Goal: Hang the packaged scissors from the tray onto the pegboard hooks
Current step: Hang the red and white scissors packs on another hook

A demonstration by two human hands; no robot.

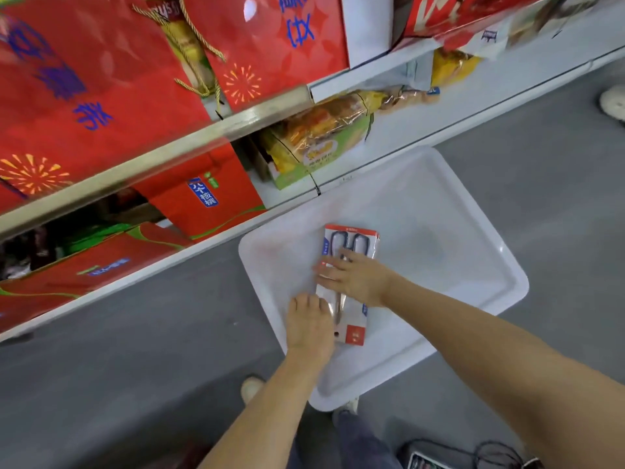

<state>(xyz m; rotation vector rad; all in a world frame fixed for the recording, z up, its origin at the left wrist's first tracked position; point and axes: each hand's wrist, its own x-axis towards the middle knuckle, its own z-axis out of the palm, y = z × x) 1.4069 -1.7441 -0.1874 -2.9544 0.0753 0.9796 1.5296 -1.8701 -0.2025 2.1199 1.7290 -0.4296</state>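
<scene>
A white plastic tray (456, 265) lies on the grey floor beside the shelves. In it lies one packaged pair of scissors (351, 242), a clear pack with red ends and dark handles at its far end. My right hand (355, 277) rests flat across the middle of the pack, fingers spread. My left hand (309, 323) lies on the tray at the pack's near left edge, fingertips touching it. Neither hand has lifted the pack. No pegboard is in view.
Store shelves (236, 120) run along the left, loaded with red gift boxes (101, 79) and snack packages (321, 133). My shoes (250, 389) stand near the tray's front edge. A dark device with cables (473, 456) lies on the floor at bottom right.
</scene>
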